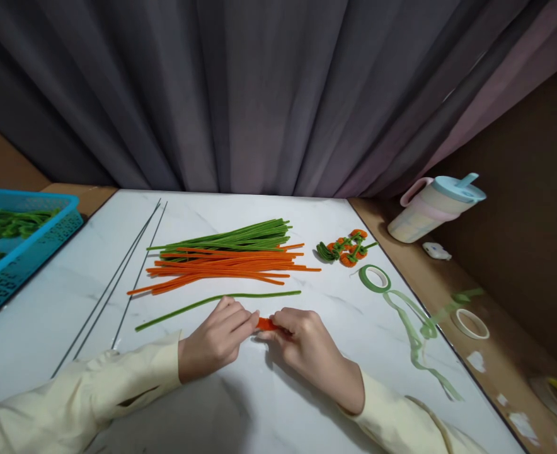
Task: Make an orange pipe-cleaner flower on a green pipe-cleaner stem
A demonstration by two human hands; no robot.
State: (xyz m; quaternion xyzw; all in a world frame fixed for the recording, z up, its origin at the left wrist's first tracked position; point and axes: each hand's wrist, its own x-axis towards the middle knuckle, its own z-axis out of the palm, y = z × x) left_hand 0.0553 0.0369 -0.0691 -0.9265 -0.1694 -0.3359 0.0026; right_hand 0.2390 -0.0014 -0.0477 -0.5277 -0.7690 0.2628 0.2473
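My left hand (pixel 217 339) and my right hand (pixel 304 343) meet low on the white marble table (pixel 61 296). Both pinch a short orange pipe cleaner piece (pixel 266 324) between their fingertips; most of it is hidden by the fingers. Just beyond the hands lies a single long green pipe cleaner (pixel 217 301). Farther back is a pile of orange pipe cleaners (pixel 231 266) with green pipe cleaners (pixel 241 236) on its far side.
Thin dark wires (pixel 118 284) lie at the left. A blue basket (pixel 18 243) with green pieces sits at the left edge. A finished orange-and-green piece (pixel 347 247), green tape roll (pixel 375 278) with loose tape, an empty tape ring (pixel 470 323) and a lidded cup (pixel 432 208) are at the right.
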